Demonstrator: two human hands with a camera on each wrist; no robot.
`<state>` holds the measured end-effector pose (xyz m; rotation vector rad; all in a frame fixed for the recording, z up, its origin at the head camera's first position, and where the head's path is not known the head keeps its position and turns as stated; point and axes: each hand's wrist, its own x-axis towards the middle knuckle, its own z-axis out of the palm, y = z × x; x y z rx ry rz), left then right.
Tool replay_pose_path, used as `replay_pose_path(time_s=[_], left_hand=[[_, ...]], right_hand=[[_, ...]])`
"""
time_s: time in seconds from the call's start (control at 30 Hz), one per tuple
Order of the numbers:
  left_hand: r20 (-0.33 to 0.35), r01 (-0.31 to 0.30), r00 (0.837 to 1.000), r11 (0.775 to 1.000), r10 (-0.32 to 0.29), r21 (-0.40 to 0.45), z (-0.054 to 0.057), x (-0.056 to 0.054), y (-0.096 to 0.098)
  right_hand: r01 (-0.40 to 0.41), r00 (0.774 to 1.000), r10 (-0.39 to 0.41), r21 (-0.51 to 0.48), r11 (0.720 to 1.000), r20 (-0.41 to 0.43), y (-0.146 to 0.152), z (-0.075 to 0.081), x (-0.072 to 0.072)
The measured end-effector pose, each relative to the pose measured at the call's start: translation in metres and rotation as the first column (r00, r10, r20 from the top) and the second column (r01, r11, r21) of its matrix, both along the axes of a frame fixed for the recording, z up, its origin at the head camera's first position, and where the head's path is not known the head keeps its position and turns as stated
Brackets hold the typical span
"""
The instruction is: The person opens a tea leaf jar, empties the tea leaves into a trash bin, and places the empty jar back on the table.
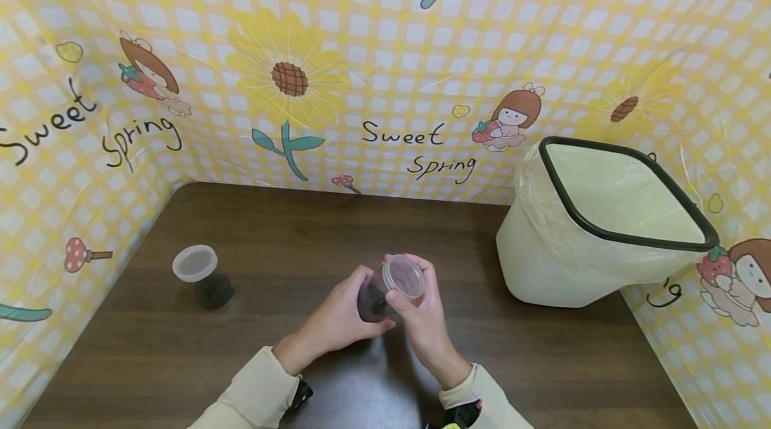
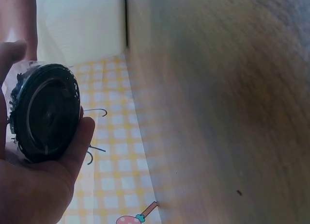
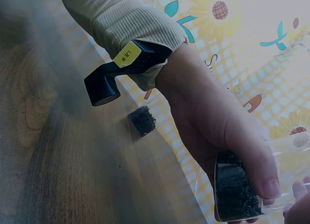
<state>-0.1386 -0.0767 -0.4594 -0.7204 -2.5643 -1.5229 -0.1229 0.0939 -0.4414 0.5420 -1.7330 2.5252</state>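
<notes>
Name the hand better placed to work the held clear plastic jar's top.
Probably the right hand: its thumb is at the round translucent top, while the left hand grips the dark-filled jar lower down.

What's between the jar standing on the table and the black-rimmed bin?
Head view: left hand, clear plastic jar held in both hands, right hand; bare tabletop either side.

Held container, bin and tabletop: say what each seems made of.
Held container: probably clear, glossy plastic; dark contents show through its walls.
Bin: likely pale, smooth plastic, judging by its evenly coloured, rounded body.
Tabletop: satin wood or wood-look laminate; brown grain and soft reflections leave it open.
</notes>
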Motion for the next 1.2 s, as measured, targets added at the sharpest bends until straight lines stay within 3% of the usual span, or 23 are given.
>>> replay_pose_path(time_s=[0.37, 1.2], left_hand=[[0.004, -0.002, 1.000, 1.000, 0.002, -0.013, -0.0013, 0.0003, -0.0010], [0.047, 0.016, 0.999, 1.000, -0.015, -0.014, 0.0037, 0.0006, -0.0030]], right_hand=[[-0.026, 1.000, 0.026, -0.027, 0.999, -0.007, 0.0012, 0.0002, 0.0000], [-0.165, 0.986, 0.162, -0.052, 0.985, -0.049, 0.0085, 0.0025, -0.0056]])
